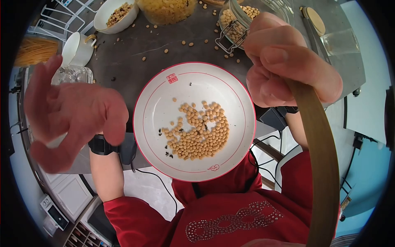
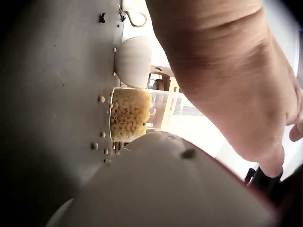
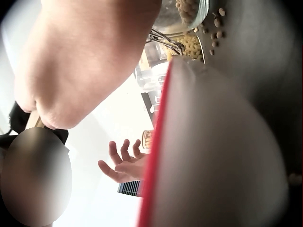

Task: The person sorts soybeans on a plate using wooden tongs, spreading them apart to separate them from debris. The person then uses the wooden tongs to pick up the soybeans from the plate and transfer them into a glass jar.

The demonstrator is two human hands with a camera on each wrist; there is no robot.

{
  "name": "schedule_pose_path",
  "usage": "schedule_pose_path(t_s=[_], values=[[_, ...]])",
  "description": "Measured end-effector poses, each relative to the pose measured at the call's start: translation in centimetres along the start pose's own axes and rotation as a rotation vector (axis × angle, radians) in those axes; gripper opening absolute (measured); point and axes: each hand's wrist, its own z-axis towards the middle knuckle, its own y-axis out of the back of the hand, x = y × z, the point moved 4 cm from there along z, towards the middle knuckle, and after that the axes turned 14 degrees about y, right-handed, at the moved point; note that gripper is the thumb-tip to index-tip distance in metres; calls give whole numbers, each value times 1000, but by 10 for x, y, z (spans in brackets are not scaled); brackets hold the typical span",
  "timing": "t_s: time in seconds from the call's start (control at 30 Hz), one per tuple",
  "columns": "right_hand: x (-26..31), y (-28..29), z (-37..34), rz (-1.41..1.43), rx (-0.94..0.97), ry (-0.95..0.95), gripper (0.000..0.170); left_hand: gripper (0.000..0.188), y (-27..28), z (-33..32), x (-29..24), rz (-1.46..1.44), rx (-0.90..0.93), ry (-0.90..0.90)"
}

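Observation:
A white plate with a red rim [image 1: 210, 86] lies at the table's front edge, holding pale beans [image 1: 199, 144] and small dark bits. To its left the left hand [image 1: 78, 119] is raised, fingers spread and empty; the right wrist view also shows this left hand [image 3: 125, 165] beyond the plate edge [image 3: 213, 142]. Above the plate's right side, the right hand [image 1: 288, 61] has curled fingers gripping one end of a flat brown strip [image 1: 321, 164], which runs down close to the camera. Its material is unclear. Neither hand touches the plate.
Behind the plate stand a bowl of mixed beans [image 1: 119, 18], a container of pasta [image 1: 166, 10] and an open clasp jar of beans [image 1: 234, 26]. A white cup [image 1: 78, 49] is at left, a clear glass [image 1: 341, 42] at right. Loose beans dot the dark table [image 1: 123, 61].

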Motion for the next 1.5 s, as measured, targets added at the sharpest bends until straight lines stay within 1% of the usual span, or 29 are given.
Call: schedule_pose_path(t_s=[0.07,0.13,0.23,0.27,0.3,0.33,0.37,0.4,0.43,0.47,0.53,0.57,0.6,0.67,0.7,0.73,0.8,0.83,0.87,0.93,0.97,1.03,1.07,1.13,1.27,1.4,1.5], values=[[-3,-2,-3,-12,-14,16,31,68,1,4,2,54,-15,-23],[-5,-2,-4,-18,-30,32,34,67,8,4,4,-31,-124,-145],[-4,-4,-9,-15,15,10,38,69,12,3,3,-92,-176,-178],[-2,-6,-15,-46,-97,-12,39,69,11,4,3,-94,-178,-168],[-2,-5,-20,-79,-210,-34,40,66,10,7,-1,-147,-198,-205],[-2,-4,-20,-78,-204,-40,40,63,4,12,-10,-199,-218,-242],[-3,-1,-18,-124,-171,-71,42,83,-5,7,-10,-331,-518,-153],[-4,0,-17,-168,-139,-104,44,83,-4,3,-6,-326,-515,-145],[-1,2,-16,-126,-154,-135,38,82,-3,0,-3,-309,-496,-133],[-2,6,-13,-122,-146,-121,38,81,-1,-5,-4,-288,-492,-131],[-4,13,-10,-223,-71,-136,27,79,5,-12,-2,-252,-466,-107],[-3,13,-12,-251,-90,-161,17,78,7,-15,-1,-235,-451,-96],[-2,15,-13,-244,-91,-157,17,77,8,-17,0,-215,-434,-90],[-2,19,-15,-237,-40,-244,14,75,11,-21,1,-178,-399,-72],[-3,22,-12,-216,-14,-253,12,74,12,-22,1,-159,-383,-64],[0,25,-10,-214,-8,-249,12,73,13,-24,1,-143,-372,-53],[0,30,-7,-271,52,-332,13,70,13,-26,3,-113,-364,-39],[1,25,-7,-378,83,-291,14,69,12,-28,3,-103,-360,-26],[1,27,-5,-381,93,-287,14,68,12,-31,3,-92,-355,-12],[0,27,-2,-370,203,-240,14,66,15,-38,-1,-69,-342,18],[1,28,-1,-372,213,-238,14,65,15,-41,-3,-59,-335,33],[3,29,1,-311,184,-348,13,63,14,-44,-6,-42,-314,61],[4,28,2,-312,189,-347,13,62,14,-46,-6,-31,-302,73],[4,29,2,-266,147,-445,11,60,14,-50,-9,-10,-282,103],[4,27,-2,-270,160,-422,13,56,-1,-57,-18,11,-259,159],[5,25,-4,-236,94,-404,16,52,4,-53,-18,43,-171,177],[4,23,-7,-243,83,-389,18,49,-3,-51,-20,44,-143,208]])
